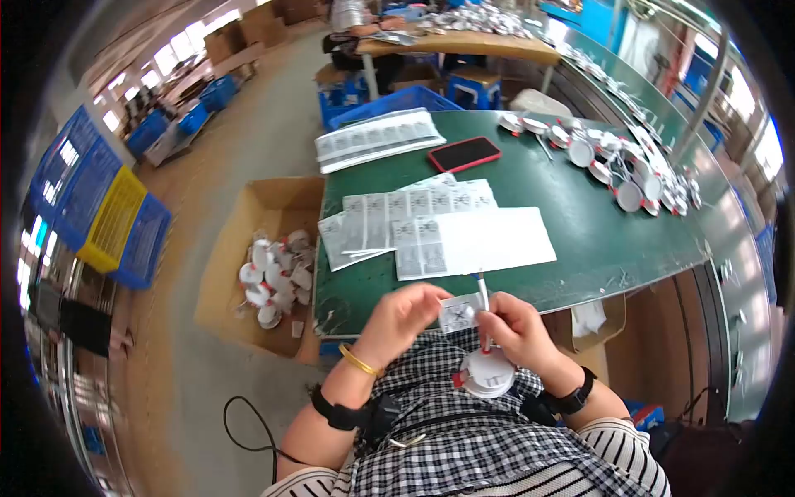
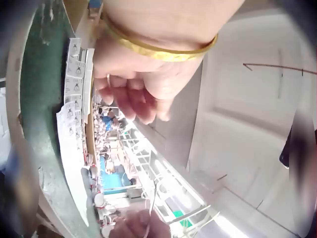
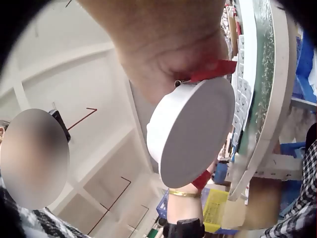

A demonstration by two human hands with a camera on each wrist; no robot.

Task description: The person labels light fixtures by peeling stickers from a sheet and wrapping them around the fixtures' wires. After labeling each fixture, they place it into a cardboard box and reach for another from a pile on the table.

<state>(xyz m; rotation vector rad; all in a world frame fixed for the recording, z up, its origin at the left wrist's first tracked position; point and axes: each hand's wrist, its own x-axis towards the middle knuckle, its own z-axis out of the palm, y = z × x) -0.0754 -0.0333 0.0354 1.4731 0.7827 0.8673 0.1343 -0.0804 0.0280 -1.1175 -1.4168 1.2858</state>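
Note:
My right hand (image 1: 515, 331) pinches a white cable (image 1: 483, 291), its blue tip pointing up toward the table. A small printed label (image 1: 458, 315) stands out from the cable toward my left hand. Below the right hand hangs a round white downlight (image 3: 193, 134) with red tabs (image 3: 213, 71) at its edge; in the head view, it is in front of the checked apron. My left hand (image 1: 404, 319) is beside the label, its fingertips close to the label's edge. In the left wrist view, its fingers (image 2: 126, 101) are loosely bent with nothing seen between them.
Sheets of printed labels (image 1: 414, 211) and a phone (image 1: 464, 154) lie on the green table (image 1: 580, 190). More white downlights (image 1: 629, 195) are heaped at the right. A cardboard box (image 1: 224, 265) with downlights stands left of the table. A person (image 1: 348, 16) is behind another table.

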